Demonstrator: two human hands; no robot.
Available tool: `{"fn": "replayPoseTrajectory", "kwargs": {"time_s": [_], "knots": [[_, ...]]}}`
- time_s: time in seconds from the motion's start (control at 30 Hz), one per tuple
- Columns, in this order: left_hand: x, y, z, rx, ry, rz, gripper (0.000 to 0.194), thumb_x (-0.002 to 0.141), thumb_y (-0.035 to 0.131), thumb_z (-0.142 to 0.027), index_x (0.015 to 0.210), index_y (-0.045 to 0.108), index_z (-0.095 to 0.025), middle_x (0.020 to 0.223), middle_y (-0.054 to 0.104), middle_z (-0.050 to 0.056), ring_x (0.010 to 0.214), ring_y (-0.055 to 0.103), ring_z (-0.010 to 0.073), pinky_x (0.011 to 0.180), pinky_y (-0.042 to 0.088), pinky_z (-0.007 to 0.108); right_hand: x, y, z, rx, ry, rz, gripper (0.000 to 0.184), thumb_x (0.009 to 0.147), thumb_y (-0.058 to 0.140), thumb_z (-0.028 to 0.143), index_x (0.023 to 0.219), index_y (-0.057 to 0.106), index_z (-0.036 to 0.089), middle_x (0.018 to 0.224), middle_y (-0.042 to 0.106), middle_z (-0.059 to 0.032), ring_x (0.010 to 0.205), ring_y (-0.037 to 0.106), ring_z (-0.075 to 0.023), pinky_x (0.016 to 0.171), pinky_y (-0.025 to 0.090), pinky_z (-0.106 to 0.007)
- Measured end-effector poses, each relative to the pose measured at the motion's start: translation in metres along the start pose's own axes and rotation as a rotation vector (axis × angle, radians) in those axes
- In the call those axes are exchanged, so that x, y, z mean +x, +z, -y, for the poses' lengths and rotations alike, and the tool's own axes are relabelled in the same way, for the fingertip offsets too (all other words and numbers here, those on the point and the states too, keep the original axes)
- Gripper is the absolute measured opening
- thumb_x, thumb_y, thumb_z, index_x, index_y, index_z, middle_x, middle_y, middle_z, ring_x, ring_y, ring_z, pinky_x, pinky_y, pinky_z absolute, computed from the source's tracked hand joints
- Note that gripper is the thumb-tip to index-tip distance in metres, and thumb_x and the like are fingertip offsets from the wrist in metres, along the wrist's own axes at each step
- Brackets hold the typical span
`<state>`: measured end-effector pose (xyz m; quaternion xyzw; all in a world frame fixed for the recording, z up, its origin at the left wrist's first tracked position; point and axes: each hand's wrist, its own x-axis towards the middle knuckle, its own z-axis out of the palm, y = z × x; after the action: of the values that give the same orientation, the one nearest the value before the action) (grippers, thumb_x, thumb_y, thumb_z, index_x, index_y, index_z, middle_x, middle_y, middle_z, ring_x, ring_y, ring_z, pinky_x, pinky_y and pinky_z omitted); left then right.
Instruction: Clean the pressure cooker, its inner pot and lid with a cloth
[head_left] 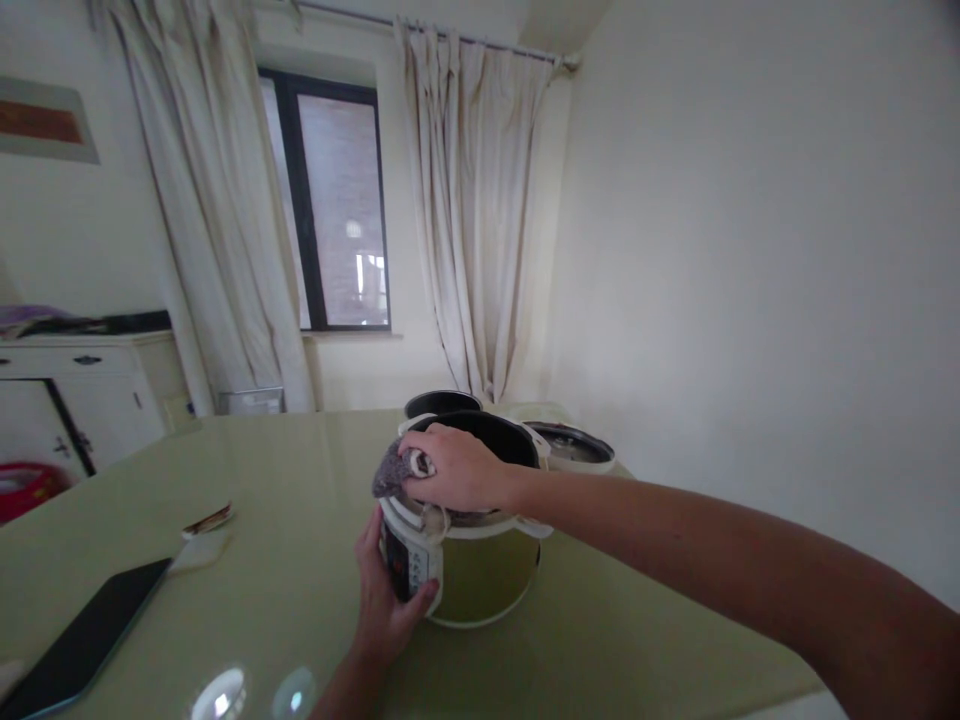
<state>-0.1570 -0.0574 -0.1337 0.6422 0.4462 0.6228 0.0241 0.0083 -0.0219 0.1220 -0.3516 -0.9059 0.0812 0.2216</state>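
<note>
A white-rimmed electric pressure cooker (489, 582) stands lidless on the table, its dark inside partly showing. My left hand (384, 598) grips its front left side, with the thumb and fingers on either side of the control panel (414, 570). Across the top reaches my right hand (459, 470), closed around a grey cloth (390, 474) that it presses on the cooker's rim. The hand and forearm hide part of the opening.
Behind the cooker is a dark round pot (442, 402); right of it lies the upturned lid (574, 450). A dark flat device (86, 635) and a small flat item (208, 521) lie on the glossy table (285, 490). A wall (750, 250) rises along the right.
</note>
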Motion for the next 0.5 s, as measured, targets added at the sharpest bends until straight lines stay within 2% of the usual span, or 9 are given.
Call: {"fn": "replayPoseTrajectory", "kwargs": {"time_s": [0.1, 0.2, 0.27, 0.37, 0.5], "knots": [[0.000, -0.001, 0.000, -0.011, -0.007, 0.002, 0.103, 0.089, 0.067, -0.064, 0.170, 0.017, -0.024, 0.160, 0.038, 0.022, 0.147, 0.041, 0.0456, 0.115, 0.040, 0.071, -0.001, -0.011, -0.015, 0.008, -0.034, 0.120, 0.042, 0.082, 0.079, 0.040, 0.121, 0.073, 0.026, 0.110, 0.073, -0.0049, 0.100, 0.067, -0.0256, 0.086, 0.048, -0.034], [0.001, -0.001, 0.001, -0.010, -0.002, 0.011, 0.105, 0.088, 0.068, -0.066, 0.170, 0.016, -0.024, 0.162, 0.036, 0.022, 0.147, 0.040, 0.0456, 0.116, 0.039, 0.072, -0.014, -0.038, -0.041, 0.031, -0.069, 0.345, 0.032, 0.080, 0.079, 0.029, 0.111, 0.077, 0.021, 0.098, 0.076, -0.0021, 0.090, 0.068, -0.0216, 0.082, 0.049, -0.031], [0.002, -0.001, 0.000, -0.001, 0.010, 0.010, 0.107, 0.087, 0.069, -0.066, 0.170, 0.016, -0.025, 0.163, 0.035, 0.022, 0.148, 0.039, 0.0456, 0.116, 0.039, 0.072, -0.024, -0.055, -0.054, 0.040, -0.075, 0.405, 0.033, 0.080, 0.079, 0.024, 0.113, 0.077, 0.020, 0.100, 0.076, -0.0026, 0.091, 0.068, -0.0207, 0.085, 0.050, -0.030], [0.004, -0.001, -0.005, -0.003, 0.021, 0.001, 0.108, 0.086, 0.069, -0.067, 0.170, 0.015, -0.025, 0.163, 0.036, 0.021, 0.149, 0.039, 0.0452, 0.117, 0.038, 0.071, -0.028, -0.065, -0.055, -0.023, -0.128, 0.378, 0.040, 0.079, 0.080, 0.021, 0.118, 0.076, 0.019, 0.109, 0.074, -0.0059, 0.099, 0.067, -0.0220, 0.091, 0.049, -0.031], [0.006, 0.001, -0.009, -0.015, 0.017, -0.012, 0.108, 0.085, 0.070, -0.067, 0.169, 0.018, -0.024, 0.161, 0.038, 0.021, 0.148, 0.041, 0.0443, 0.117, 0.040, 0.068, -0.011, -0.046, -0.027, -0.166, -0.175, 0.230, 0.037, 0.082, 0.079, 0.029, 0.118, 0.075, 0.021, 0.105, 0.069, -0.0065, 0.096, 0.064, -0.0233, 0.089, 0.047, -0.034]]}}
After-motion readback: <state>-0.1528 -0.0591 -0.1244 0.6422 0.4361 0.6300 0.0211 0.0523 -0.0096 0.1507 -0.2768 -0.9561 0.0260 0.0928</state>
